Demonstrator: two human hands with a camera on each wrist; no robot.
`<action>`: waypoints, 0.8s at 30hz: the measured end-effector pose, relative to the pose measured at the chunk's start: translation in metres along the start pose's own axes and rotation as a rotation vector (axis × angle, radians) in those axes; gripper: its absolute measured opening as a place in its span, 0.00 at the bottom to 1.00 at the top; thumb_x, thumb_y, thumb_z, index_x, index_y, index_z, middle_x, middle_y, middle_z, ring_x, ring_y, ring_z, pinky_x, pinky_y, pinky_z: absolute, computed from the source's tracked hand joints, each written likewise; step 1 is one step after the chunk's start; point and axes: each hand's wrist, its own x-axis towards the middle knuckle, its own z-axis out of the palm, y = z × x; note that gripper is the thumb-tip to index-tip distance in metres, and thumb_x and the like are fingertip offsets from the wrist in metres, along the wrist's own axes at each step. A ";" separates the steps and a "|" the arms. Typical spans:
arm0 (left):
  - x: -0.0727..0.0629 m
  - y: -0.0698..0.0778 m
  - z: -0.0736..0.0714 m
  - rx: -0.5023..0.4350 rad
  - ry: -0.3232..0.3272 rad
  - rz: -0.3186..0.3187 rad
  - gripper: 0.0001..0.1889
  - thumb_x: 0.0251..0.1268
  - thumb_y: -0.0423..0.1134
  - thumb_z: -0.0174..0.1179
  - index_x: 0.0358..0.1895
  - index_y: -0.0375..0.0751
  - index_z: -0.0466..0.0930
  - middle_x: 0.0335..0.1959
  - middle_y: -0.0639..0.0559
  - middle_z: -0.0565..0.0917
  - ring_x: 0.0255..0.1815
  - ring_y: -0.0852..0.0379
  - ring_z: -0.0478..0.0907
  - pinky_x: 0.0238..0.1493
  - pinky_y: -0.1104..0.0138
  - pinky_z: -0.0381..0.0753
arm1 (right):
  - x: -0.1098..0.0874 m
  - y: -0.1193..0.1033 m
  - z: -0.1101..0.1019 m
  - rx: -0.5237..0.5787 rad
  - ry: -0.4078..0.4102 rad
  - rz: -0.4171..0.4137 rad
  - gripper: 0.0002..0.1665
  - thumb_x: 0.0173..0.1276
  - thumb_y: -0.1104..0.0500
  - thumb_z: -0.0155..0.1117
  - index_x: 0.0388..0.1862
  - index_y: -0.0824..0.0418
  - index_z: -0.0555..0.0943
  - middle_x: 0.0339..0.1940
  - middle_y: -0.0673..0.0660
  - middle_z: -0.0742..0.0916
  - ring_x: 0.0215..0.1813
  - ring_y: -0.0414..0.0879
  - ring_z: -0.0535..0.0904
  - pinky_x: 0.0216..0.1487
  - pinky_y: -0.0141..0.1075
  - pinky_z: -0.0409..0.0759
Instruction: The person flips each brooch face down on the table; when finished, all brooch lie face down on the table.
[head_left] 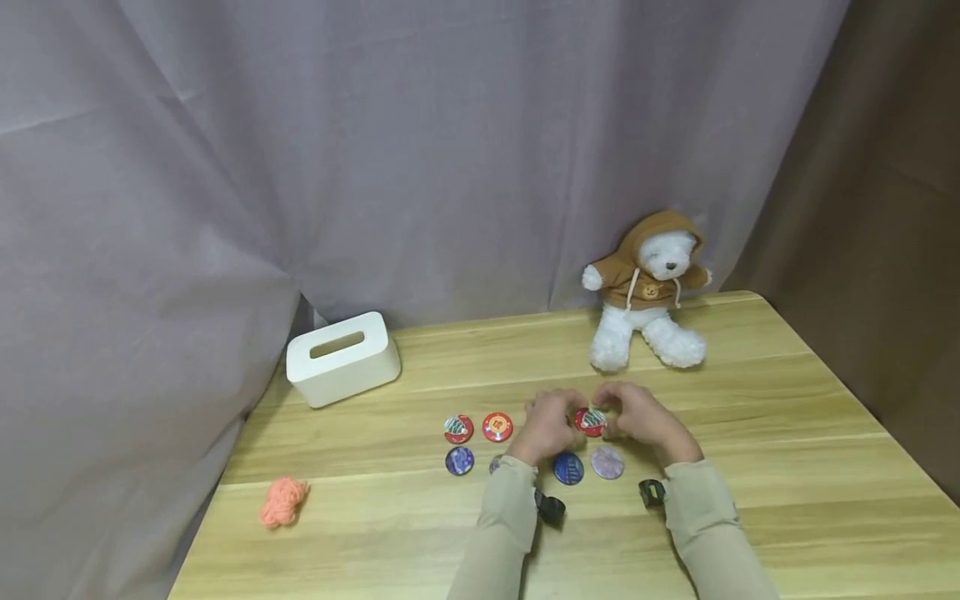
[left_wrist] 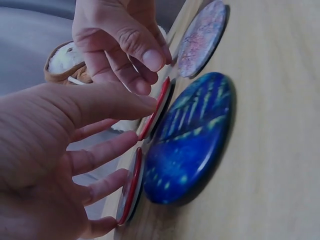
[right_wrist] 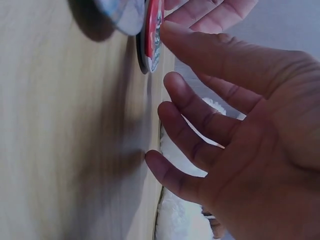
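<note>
Round button badges lie in two rows on the wooden table. A red badge with a green-and-white tree [head_left: 590, 422] sits between both hands in the head view. My left hand [head_left: 551, 425] is at its left, fingers spread and thumb tip at its edge in the left wrist view. Beside that, another red badge [left_wrist: 132, 185] lies under the left fingers. From the right, my right hand [head_left: 637, 417] hovers with loosely bent fingers, its thumb by the tree badge. Nearer me are a blue badge [head_left: 568, 468] and a pale pink badge [head_left: 607, 462].
Further left lie a red tree badge [head_left: 458, 429], a red-and-gold badge [head_left: 497, 427], a purple-blue badge [head_left: 460, 461] and one partly covered badge [head_left: 495, 464]. Around them are orange yarn [head_left: 283, 502], a white tissue box [head_left: 345, 362] and a teddy bear [head_left: 648, 292].
</note>
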 end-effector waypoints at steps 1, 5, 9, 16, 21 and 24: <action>0.000 0.001 0.001 0.006 -0.001 -0.006 0.26 0.39 0.30 0.77 0.49 0.46 0.86 0.42 0.59 0.85 0.42 0.59 0.69 0.52 0.61 0.61 | 0.000 0.001 0.001 -0.024 -0.002 -0.009 0.27 0.39 0.80 0.73 0.44 0.73 0.80 0.41 0.63 0.85 0.48 0.59 0.79 0.55 0.55 0.75; -0.002 0.004 0.003 0.051 0.003 -0.025 0.25 0.40 0.29 0.75 0.48 0.47 0.87 0.44 0.57 0.84 0.43 0.58 0.68 0.49 0.62 0.60 | 0.001 0.003 0.004 -0.117 -0.002 -0.055 0.26 0.37 0.79 0.74 0.40 0.71 0.81 0.37 0.58 0.86 0.43 0.54 0.80 0.51 0.51 0.76; -0.003 0.007 0.003 0.108 0.015 -0.025 0.23 0.41 0.29 0.73 0.46 0.47 0.87 0.43 0.56 0.83 0.43 0.57 0.68 0.48 0.61 0.60 | 0.002 -0.001 0.004 -0.211 0.004 -0.089 0.25 0.35 0.78 0.75 0.38 0.70 0.82 0.34 0.58 0.86 0.40 0.53 0.80 0.47 0.49 0.77; -0.003 0.009 0.003 0.134 0.040 -0.030 0.17 0.44 0.30 0.75 0.42 0.47 0.89 0.41 0.57 0.84 0.44 0.55 0.70 0.50 0.58 0.62 | 0.000 -0.003 0.002 -0.244 -0.017 -0.118 0.23 0.35 0.77 0.73 0.35 0.68 0.82 0.30 0.55 0.84 0.35 0.49 0.77 0.40 0.44 0.76; -0.004 0.009 0.002 0.139 0.051 -0.032 0.12 0.46 0.33 0.77 0.36 0.48 0.89 0.40 0.59 0.85 0.44 0.56 0.72 0.49 0.60 0.62 | -0.001 -0.003 0.000 -0.244 -0.024 -0.126 0.21 0.38 0.77 0.72 0.35 0.67 0.81 0.30 0.54 0.83 0.34 0.48 0.75 0.40 0.44 0.75; -0.004 0.008 0.000 0.115 0.057 -0.025 0.10 0.46 0.34 0.77 0.33 0.47 0.88 0.37 0.60 0.85 0.42 0.56 0.72 0.47 0.61 0.61 | -0.002 -0.004 0.000 -0.233 -0.042 -0.101 0.18 0.41 0.76 0.72 0.35 0.67 0.82 0.30 0.54 0.83 0.35 0.48 0.76 0.42 0.45 0.75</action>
